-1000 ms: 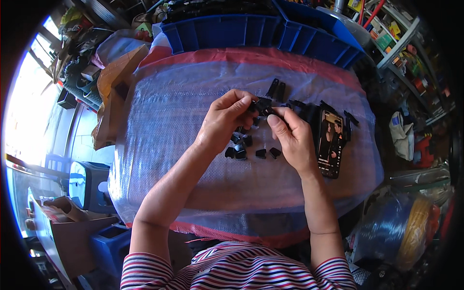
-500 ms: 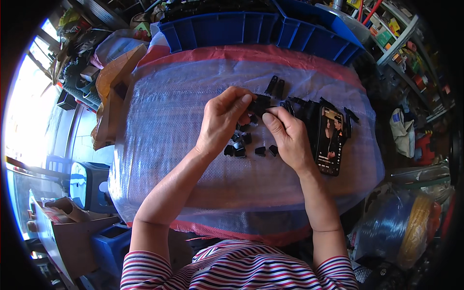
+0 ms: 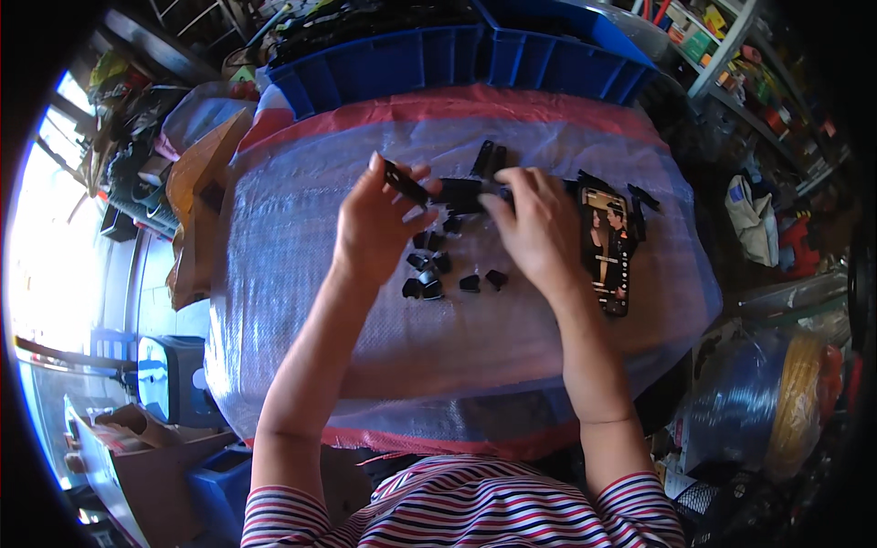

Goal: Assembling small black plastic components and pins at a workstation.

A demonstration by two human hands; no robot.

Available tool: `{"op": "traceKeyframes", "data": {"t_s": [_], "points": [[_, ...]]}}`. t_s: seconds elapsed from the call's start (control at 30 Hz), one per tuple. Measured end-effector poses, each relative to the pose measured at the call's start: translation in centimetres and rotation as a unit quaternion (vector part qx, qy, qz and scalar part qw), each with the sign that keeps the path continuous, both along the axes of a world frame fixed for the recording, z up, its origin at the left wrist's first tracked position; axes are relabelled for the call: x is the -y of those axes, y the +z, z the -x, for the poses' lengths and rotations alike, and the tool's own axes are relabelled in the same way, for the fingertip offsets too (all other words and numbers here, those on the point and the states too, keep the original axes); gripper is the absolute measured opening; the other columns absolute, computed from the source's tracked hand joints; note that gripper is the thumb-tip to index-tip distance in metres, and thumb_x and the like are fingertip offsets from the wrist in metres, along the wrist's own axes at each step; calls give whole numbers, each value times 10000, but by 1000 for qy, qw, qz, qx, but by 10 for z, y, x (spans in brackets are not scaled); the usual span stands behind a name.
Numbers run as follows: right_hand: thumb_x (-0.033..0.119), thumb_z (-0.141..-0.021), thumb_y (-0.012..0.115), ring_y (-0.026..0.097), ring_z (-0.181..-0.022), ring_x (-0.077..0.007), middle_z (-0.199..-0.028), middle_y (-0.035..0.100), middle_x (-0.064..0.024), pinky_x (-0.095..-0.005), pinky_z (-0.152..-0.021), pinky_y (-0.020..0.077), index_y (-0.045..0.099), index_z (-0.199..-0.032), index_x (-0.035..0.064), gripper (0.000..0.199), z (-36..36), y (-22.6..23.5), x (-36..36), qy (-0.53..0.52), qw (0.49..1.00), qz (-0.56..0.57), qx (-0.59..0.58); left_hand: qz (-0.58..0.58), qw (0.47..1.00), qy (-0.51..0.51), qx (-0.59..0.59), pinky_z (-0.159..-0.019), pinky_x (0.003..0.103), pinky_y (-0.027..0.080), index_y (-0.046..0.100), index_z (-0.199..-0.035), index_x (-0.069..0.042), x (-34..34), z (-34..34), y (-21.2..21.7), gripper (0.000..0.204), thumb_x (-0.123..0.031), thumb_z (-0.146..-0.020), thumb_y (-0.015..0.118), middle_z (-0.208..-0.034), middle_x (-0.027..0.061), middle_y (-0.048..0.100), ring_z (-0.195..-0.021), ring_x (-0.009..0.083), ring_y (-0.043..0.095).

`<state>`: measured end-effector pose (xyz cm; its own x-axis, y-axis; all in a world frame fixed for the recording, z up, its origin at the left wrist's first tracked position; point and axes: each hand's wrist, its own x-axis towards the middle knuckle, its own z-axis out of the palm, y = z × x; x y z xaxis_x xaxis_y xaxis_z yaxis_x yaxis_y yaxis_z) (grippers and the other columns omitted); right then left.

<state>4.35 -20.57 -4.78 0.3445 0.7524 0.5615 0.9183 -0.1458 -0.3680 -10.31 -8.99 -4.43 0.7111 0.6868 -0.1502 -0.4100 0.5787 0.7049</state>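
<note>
- Cluttered workshop; I sit at a table [image 3: 301,274] wrapped in clear bubble film over red edging. The landmark for these notes is the phone [image 3: 610,247] lying screen-up on the right of the table.
- My left hand [image 3: 375,228], well left of the phone, is closed in a pinch: thumb and fingers grip a narrow black plastic strip [image 3: 402,183] that juts up and left past my fingertips.
- My right hand [image 3: 539,228], just left of the phone, lies curled and palm-down, fingertips pressing on a flat black part [image 3: 461,194] between the two hands. I cannot tell whether the fingers actually grip it or only hold it steady.
- The strip's lower end runs toward that flat part; whether the two are already joined is hidden by my fingers.
- Loose small black clips [image 3: 448,269] lie below and left of the phone, between my wrists, none in hand. Judging by this, several pieces are not yet fitted, so the work looks only partly done.
- Two upright black pieces [image 3: 486,160] stand up and left of the phone, beyond my fingertips.
- More black parts [image 3: 644,196] sit just above the phone's top edge.
- Blue plastic bins [image 3: 457,59] line the far table edge, beyond the phone.
- Shelving with mixed goods [image 3: 731,55] rises up and right of the phone; a blue-and-yellow coil [image 3: 767,411] lies below it on the floor.
</note>
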Motion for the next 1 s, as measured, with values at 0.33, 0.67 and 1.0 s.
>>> {"op": "traceKeyframes", "data": {"t_s": [0.33, 0.67, 1.0], "points": [[119, -677, 695, 518, -861, -262, -831, 572, -78, -392, -729, 389, 565, -822, 72, 200, -4, -20, 7, -51, 981, 136, 129, -663, 588, -29, -462, -612, 385, 443, 587, -794, -5, -24, 15, -20, 211, -198, -730, 642, -653, 171, 570, -635, 318, 576], [71, -668, 655, 534, -866, -274, -846, 569, -109, -403, -729, 393, 543, -848, 39, 215, -3, -21, 14, -53, 973, 191, 120, -480, 828, -65, -283, -544, 245, 442, 534, -880, -36, -25, 10, -13, 116, -113, -805, 578, -731, 59, 609, -630, 107, 573], [104, -788, 604, 543, -665, -224, -831, 572, -105, -320, -575, 415, 530, -914, 25, 166, 1, -21, 5, 101, 989, -60, -93, -300, 936, -61, -175, -621, 235, 466, 595, -899, -19, -19, 11, -9, 119, -73, -795, 570, -748, 37, 587, -657, 102, 566]]}}
